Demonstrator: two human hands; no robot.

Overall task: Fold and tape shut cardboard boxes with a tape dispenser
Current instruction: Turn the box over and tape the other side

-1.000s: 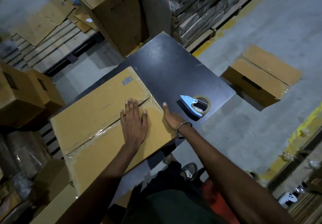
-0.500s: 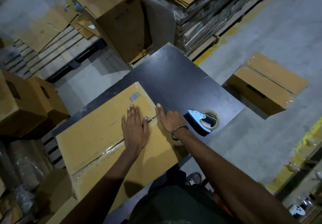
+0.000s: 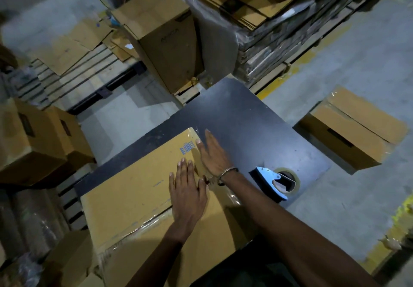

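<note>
While fingers (image 3: 186,170) press, box (image 3: 134,193) lies beneath.

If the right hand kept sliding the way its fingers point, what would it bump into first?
Probably nothing soon: the right hand points past the box corner over bare black table. Beyond its far edge stands a tall carton, though depth is unclear.

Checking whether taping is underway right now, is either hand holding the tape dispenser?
No, the tape dispenser lies alone on the black table while both hands press flat on the cardboard box.

Wooden pallet (image 3: 73,79) lies on concrete floor (image 3: 368,47).
</note>
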